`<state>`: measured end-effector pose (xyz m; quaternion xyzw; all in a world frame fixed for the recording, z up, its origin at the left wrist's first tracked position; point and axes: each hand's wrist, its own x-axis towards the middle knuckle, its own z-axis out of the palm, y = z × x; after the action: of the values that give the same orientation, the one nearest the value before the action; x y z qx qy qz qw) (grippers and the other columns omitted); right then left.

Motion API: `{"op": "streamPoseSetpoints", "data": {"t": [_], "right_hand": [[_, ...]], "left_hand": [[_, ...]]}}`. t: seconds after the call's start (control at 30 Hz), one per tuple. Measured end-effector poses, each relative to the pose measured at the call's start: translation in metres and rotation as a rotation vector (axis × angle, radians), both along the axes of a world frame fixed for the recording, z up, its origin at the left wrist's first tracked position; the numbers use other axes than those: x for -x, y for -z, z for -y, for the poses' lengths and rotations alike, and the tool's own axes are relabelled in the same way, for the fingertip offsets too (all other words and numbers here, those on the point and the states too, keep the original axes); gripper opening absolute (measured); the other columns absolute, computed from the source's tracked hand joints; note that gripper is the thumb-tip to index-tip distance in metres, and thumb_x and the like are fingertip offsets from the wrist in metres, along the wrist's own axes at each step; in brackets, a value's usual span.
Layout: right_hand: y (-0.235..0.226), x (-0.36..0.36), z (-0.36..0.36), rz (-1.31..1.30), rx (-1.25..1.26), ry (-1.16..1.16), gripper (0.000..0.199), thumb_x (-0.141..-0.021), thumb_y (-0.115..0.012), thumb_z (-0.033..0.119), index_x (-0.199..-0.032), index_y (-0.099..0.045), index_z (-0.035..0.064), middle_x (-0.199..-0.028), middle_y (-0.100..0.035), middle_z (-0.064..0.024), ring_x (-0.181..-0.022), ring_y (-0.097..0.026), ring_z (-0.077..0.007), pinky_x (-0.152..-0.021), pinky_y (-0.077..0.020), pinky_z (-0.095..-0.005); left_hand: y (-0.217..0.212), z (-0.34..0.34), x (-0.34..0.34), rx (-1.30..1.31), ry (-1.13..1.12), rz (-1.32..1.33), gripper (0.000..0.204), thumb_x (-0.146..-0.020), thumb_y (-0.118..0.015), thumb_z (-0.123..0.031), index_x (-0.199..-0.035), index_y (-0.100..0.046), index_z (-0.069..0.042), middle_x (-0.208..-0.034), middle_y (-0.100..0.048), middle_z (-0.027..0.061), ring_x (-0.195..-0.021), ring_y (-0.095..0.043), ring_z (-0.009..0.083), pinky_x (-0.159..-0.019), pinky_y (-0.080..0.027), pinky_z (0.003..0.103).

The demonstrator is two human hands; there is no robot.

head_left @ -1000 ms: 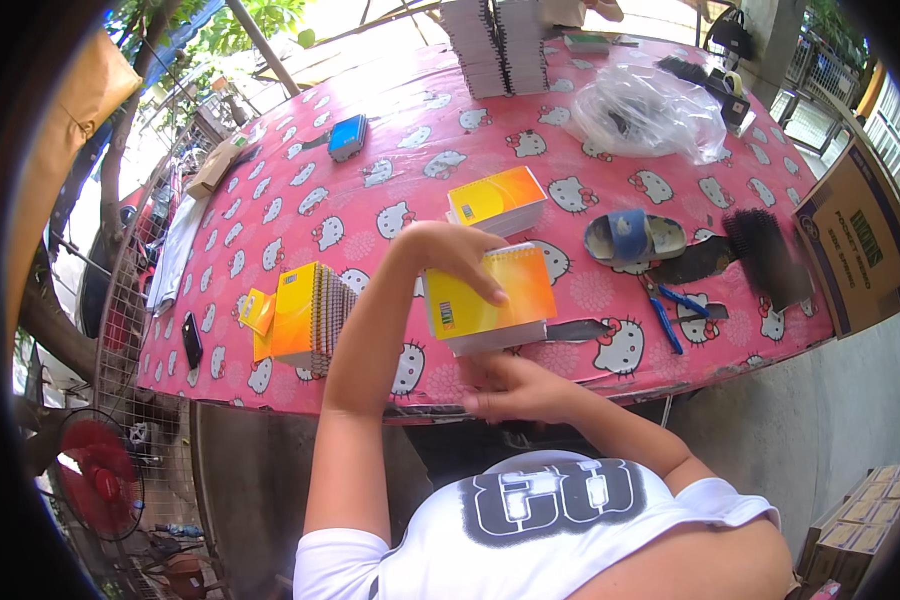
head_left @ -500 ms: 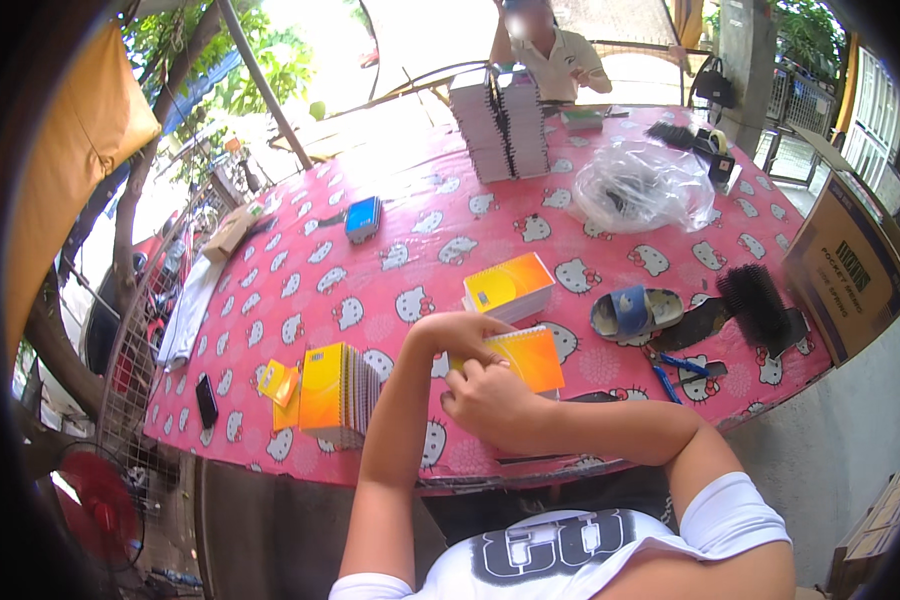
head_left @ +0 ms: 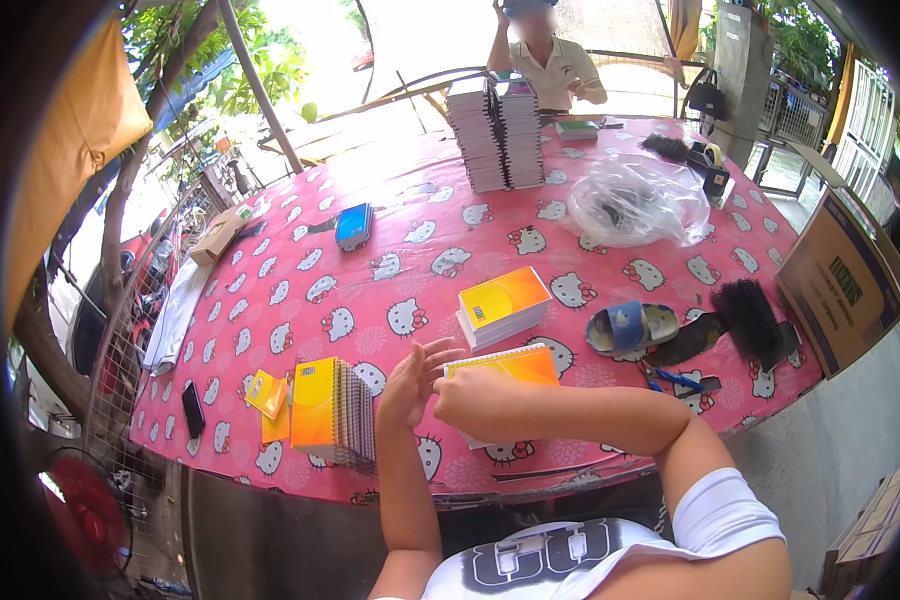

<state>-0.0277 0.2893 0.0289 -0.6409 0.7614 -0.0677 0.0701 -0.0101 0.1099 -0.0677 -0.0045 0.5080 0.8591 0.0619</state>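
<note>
One spiral-bound orange notebook (head_left: 505,368) flat on pink patterned tablecloth (head_left: 390,250), near front edge. Right hand (head_left: 470,400) curled over its left edge, gripping, forearm crossing in from the right, elbow bent. Left hand (head_left: 415,380) touching the same edge, fingers spread upward, forearm rising straight from below. Just behind, short stack of orange notebooks (head_left: 502,305). Left, upright row of notebooks (head_left: 330,410). Farther right, slipper (head_left: 630,328), black brush (head_left: 750,318).

Pink cat-print table (head_left: 300,300), notebooks (head_left: 503,305), plastic bag (head_left: 638,202)
</note>
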Motion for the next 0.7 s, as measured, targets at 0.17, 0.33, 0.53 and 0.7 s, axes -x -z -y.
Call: {"op": "streamPoseSetpoints", "data": {"t": [0.17,0.33,0.53,0.7], "right_hand": [[0.001,0.002,0.000,0.032,-0.010,0.001,0.016,-0.068,-0.064,0.003,-0.083,-0.064,-0.0012,-0.094,-0.062,-0.0193,-0.081,-0.066,-0.0342,-0.068,-0.0539,-0.0417],[-0.005,0.008,-0.006,0.115,0.062,0.049,0.020,-0.074,-0.061,0.005,-0.092,-0.064,-0.0012,-0.095,-0.063,-0.0179,-0.080,-0.066,-0.0329,-0.065,-0.0536,-0.0394],[-0.026,0.000,-0.041,0.065,0.739,0.386,0.034,-0.080,-0.059,0.008,-0.113,-0.058,0.0004,-0.091,-0.065,-0.0139,-0.076,-0.066,-0.0279,-0.065,-0.0529,-0.0378],[0.007,-0.018,-0.053,0.053,0.762,0.230,0.033,-0.077,-0.062,0.006,-0.108,-0.052,0.0018,-0.098,-0.061,-0.0152,-0.088,-0.062,-0.0314,-0.074,-0.0504,-0.0379]], "left_hand": [[-0.011,-0.004,-0.015,0.009,-0.151,-0.021,0.046,-0.097,-0.046,-0.038,-0.122,-0.050,0.001,-0.113,-0.062,0.0154,-0.095,-0.061,0.0168,-0.078,-0.051,0.030],[-0.018,-0.008,-0.023,0.206,-0.552,-0.093,0.044,-0.098,-0.044,-0.039,-0.123,-0.050,-0.004,-0.107,-0.063,0.0120,-0.094,-0.061,0.0164,-0.077,-0.051,0.028],[-0.074,-0.023,-0.052,-0.096,-0.084,-0.122,0.049,-0.098,-0.043,-0.041,-0.131,-0.036,-0.005,-0.098,-0.062,0.0153,-0.081,-0.064,0.0187,-0.066,-0.052,0.027],[-0.066,-0.060,-0.027,0.433,-0.304,-0.183,0.040,-0.093,-0.050,-0.007,-0.130,-0.037,-0.006,-0.099,-0.061,0.0126,-0.083,-0.063,0.0148,-0.070,-0.050,0.026]]}}
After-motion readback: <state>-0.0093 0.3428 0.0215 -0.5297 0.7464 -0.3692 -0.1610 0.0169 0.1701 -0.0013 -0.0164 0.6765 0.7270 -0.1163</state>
